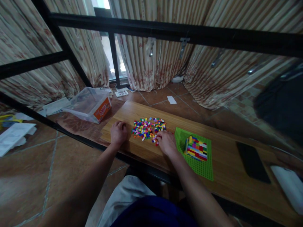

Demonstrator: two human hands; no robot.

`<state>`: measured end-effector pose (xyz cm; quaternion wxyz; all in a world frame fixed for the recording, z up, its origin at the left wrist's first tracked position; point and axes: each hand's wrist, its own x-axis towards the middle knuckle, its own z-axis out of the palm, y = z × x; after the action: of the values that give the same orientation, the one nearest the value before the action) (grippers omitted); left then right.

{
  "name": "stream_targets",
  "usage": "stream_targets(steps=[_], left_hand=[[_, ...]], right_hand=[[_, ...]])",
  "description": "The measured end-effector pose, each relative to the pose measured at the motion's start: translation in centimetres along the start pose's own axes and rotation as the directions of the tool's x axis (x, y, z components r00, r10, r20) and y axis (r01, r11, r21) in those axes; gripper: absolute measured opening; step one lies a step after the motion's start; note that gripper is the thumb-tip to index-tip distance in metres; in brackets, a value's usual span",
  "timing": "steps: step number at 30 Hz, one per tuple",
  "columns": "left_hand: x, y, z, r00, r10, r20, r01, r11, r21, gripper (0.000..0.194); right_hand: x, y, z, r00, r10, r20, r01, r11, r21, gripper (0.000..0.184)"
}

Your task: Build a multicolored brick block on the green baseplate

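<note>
A loose pile of small multicoloured building bricks is spread on the wooden bench top. My right hand is at the pile's right edge, fingers bent together and fingertips down among a few bricks; whether one is pinched there is too small to see. To the left of the pile, my left hand rests on the wood with its fingers curled in, hiding anything inside. Just right of my right hand lies a green studded baseplate. On it stands a block-shaped brick build with multicoloured layers.
A clear plastic box with an orange label stands beyond the bench's left end. Toward the right end of the bench top lie a dark flat slab and a white object. A black metal bar crosses in front of curtains.
</note>
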<state>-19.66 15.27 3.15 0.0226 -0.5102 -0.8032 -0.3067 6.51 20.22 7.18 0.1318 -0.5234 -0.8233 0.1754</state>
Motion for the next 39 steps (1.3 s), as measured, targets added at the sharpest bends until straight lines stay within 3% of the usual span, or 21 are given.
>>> stream_targets(steps=[4,7,10,13,19,25,33,39], left_hand=[[0.0,0.0,0.0,1.000,-0.007,-0.010,0.007,1.000,-0.014,0.032],[0.1,-0.2,0.1,1.000,-0.006,-0.009,0.006,1.000,-0.015,0.030],[0.1,-0.3,0.2,1.000,-0.006,-0.007,0.006,1.000,-0.008,0.030],[0.2,-0.3,0.1,1.000,-0.001,-0.011,0.001,1.000,-0.007,0.030],[0.2,-0.2,0.0,1.000,-0.002,-0.003,0.002,1.000,-0.011,0.030],[0.2,-0.3,0.1,1.000,-0.005,-0.003,0.005,1.000,0.003,0.031],[0.2,-0.2,0.1,1.000,-0.007,-0.007,0.007,1.000,-0.011,0.031],[0.2,-0.1,-0.1,1.000,-0.017,-0.003,0.017,1.000,-0.018,0.031]], right_hand=[[-1.5,0.1,-0.6,0.987,-0.008,-0.162,0.041,0.979,0.201,0.025],[-3.5,0.5,-1.3,0.960,0.023,-0.279,0.099,0.904,0.416,0.025],[-5.9,1.2,-1.8,0.953,0.097,-0.286,0.094,0.805,0.586,0.026],[-8.4,2.5,-2.2,0.948,0.180,-0.263,0.035,0.761,0.648,0.028],[-11.4,6.8,-3.5,0.888,0.335,-0.316,-0.102,0.813,0.574,0.032],[-10.4,9.9,-5.7,0.847,0.309,-0.432,-0.120,0.904,0.410,0.036],[-9.1,10.8,-5.4,0.876,0.260,-0.406,-0.131,0.939,0.318,0.038],[-9.0,10.0,-5.0,0.869,0.235,-0.435,-0.147,0.963,0.228,0.040]])
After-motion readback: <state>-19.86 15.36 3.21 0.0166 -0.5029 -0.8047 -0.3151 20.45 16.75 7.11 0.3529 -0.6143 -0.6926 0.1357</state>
